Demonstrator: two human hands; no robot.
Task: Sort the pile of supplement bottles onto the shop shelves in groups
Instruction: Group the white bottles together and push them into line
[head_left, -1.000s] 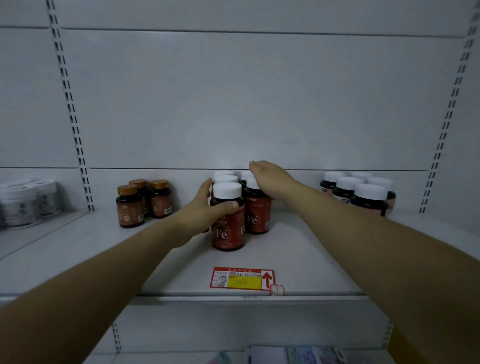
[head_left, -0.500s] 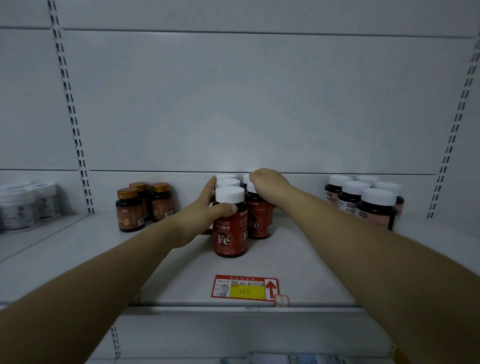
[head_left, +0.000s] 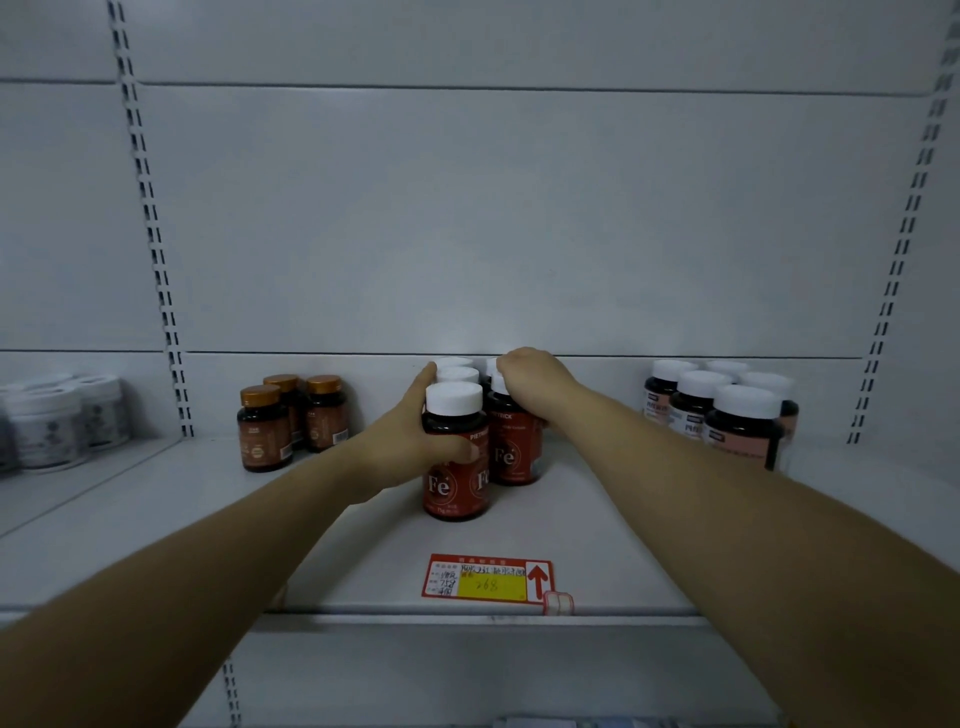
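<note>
Gripping the near red, white-capped Fe bottle (head_left: 452, 491) is the left hand (head_left: 410, 441); the right hand (head_left: 532, 382) clasps the second bottle (head_left: 511, 457) by its cap; open shelf (head_left: 182, 509) left, right, nearer.

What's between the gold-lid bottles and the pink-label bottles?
In the head view: the red Fe bottles, with the left hand and right hand holding them.
</note>
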